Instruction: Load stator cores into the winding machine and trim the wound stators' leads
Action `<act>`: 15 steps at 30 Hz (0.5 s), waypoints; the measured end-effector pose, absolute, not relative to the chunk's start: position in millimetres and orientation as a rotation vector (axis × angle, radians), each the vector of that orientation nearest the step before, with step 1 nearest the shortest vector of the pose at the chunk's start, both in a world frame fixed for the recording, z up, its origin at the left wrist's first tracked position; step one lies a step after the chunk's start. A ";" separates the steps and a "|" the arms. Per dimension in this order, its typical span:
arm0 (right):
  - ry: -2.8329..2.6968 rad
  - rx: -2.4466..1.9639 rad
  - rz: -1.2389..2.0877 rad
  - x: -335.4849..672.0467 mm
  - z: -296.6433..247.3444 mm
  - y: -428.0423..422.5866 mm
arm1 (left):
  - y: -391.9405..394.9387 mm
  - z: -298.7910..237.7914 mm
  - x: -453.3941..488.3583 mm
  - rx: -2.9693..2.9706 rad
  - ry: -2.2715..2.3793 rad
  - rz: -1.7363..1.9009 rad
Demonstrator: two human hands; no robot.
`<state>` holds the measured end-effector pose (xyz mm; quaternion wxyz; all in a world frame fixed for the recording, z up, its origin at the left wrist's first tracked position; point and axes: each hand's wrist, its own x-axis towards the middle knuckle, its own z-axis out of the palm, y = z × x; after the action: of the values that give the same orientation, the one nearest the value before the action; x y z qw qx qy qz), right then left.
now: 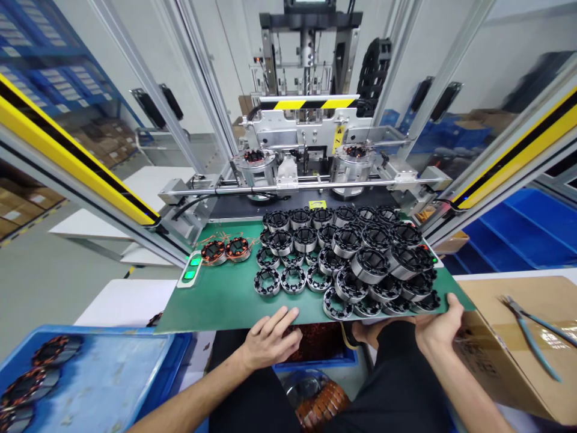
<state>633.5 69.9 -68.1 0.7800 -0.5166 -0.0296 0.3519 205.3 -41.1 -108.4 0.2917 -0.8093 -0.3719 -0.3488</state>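
Observation:
My left hand [274, 338] rests at the front edge of a green work surface [216, 300], fingers loosely bent and apart, with nothing in them. At the front right corner, my right hand [439, 325] grips the edge, its thumb on top and its other fingers partly hidden below. Several bare stator cores [293, 280], steel rings with black insulation, stand in rows and stacks, piled higher toward the right. Two stators wound with copper wire [238, 248] sit apart at the left, loose wire ends sticking up.
Behind stands a winding machine [302, 129] with two round fixtures holding stators. Green-lit buttons [190, 269] are at the left edge. A blue bin [103, 373] with wound stators stands lower left. Pliers [532, 331] lie on a cardboard box [491, 355] at right.

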 end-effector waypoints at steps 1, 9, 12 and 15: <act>-0.066 -1.114 0.759 633.9 -68.6 69.9 | -41.1 -108.7 205.3 -2.156 -0.992 -0.931; -0.103 -1.124 0.768 636.4 -70.9 69.8 | -40.8 -109.5 206.1 -2.153 -1.001 -0.954; -0.077 -1.126 0.767 635.5 -68.1 70.3 | -41.3 -109.1 206.2 -2.156 -0.999 -0.948; -0.064 -1.138 0.773 636.7 -68.4 69.9 | -41.6 -109.1 206.0 -2.156 -0.990 -0.943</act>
<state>636.7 69.9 -68.4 0.7723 -0.5249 -0.0295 0.3566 206.0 -41.6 -109.1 0.2901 -0.8082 -0.3711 -0.3535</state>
